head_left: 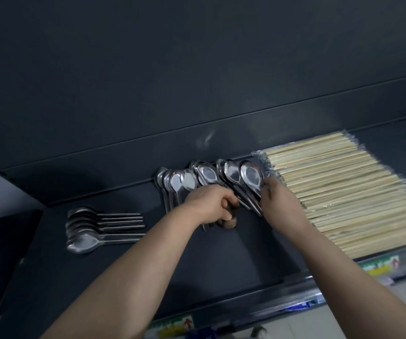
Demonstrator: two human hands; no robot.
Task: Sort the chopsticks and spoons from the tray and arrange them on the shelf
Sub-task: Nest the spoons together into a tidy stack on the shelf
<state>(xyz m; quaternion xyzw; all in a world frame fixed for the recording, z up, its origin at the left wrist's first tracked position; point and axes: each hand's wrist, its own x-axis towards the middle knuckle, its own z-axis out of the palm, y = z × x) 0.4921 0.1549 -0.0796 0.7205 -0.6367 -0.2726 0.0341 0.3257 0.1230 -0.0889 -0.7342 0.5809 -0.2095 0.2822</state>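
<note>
Most of the sorting looks done. The chopsticks (343, 192), still in clear wrappers, lie in a broad, neat layer on the right part of the shelf (148, 265), their ends running back toward the rear wall. A side stack (87, 231) of spoons lies at the left, bowls nested and handles pointing right, well apart from everything else.

The work in hand is the middle group of spoons (231, 173). They are fanned against the rear lip of the shelf with their bowls up and back, just beside the chopsticks. The left hand (211, 204) has its grip clamped round a bunch of handles at the lower end of the fan. The right hand (279, 201) is at the rightmost spoon, between the fan and the chopsticks. Its grip looks pinched on that spoon's neck, though the blur there makes this less than certain.

The fan is uneven: the left few spoons stand closer together and the right ones spread wider, so I judge that squaring up this group is what remains. The tray is out of view, so I cannot say whether any pieces are left in it. Price labels (380, 264) run along the shelf's front edge.
</note>
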